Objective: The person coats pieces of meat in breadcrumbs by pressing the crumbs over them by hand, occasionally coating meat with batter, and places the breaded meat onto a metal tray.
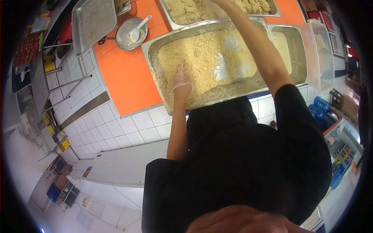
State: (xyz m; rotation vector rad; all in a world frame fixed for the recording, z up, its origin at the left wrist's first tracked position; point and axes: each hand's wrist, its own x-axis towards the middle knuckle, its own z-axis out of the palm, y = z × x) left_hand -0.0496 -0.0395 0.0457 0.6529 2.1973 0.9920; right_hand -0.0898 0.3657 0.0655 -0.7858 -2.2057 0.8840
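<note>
In front of me a deep metal pan [236,88] holds yellowish crumbly breading [201,49], with bare metal showing through at its right half. My left hand [182,77], in a clear plastic glove, is partly sunk in the crumbs at the pan's left side; whether its fingers hold anything is hidden. My right arm reaches over the pan to a second metal pan [177,25] behind it, which holds more crumb-coated pieces [253,6]. My right hand [220,3] is at the top edge of the view, mostly cut off, so its fingers cannot be made out.
A metal bowl [121,43] with a white scoop [140,27] stands left on the orange tabletop [131,84]. Beyond it is a metal tray [94,26]. To the right are a metal pan with pale liquid [303,55] and a clear plastic bin [327,64].
</note>
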